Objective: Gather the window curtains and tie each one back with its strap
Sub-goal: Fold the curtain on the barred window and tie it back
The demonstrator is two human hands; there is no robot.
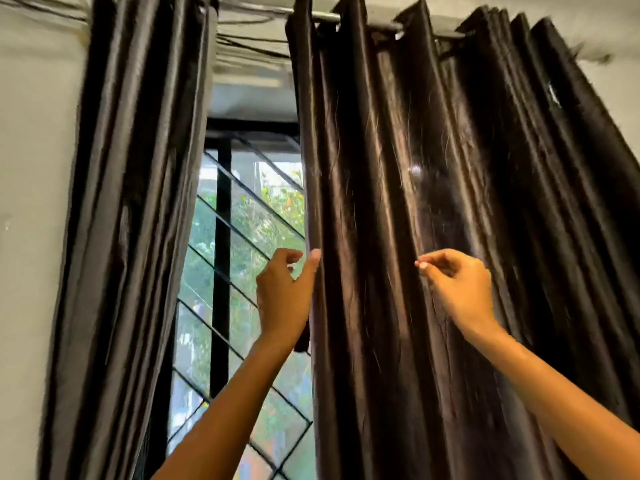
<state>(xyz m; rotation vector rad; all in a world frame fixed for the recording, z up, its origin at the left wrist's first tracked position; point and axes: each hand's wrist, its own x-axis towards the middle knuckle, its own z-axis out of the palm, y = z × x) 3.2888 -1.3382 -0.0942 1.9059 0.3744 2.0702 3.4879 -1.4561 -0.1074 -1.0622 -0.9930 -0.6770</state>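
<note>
Two dark brown satin curtains hang from one metal rod (325, 16) that runs along the top of the window. The left curtain (128, 202) is bunched into narrow folds against the left wall (31, 168). The right curtain (450, 202) is wider, spread in many pleats from the middle of the window out to the right. Between the two curtains shows one strip of window (242, 254) with a black upright frame bar and a diagonal metal grille; green leaves lie beyond the glass.

Two hands are raised, both at the right curtain. The left hand (285, 292) is at that curtain's inner edge, its thumb laid on the front of the fabric and its fingers curled round behind the edge, so it grips the edge. The right hand (457, 285) is further right, in front of the pleats, its fingertips (423, 265) pinched together on a fold of the fabric. No strap can be made out on either curtain.

Several thin cables (249, 43) run along the wall above the rod.
</note>
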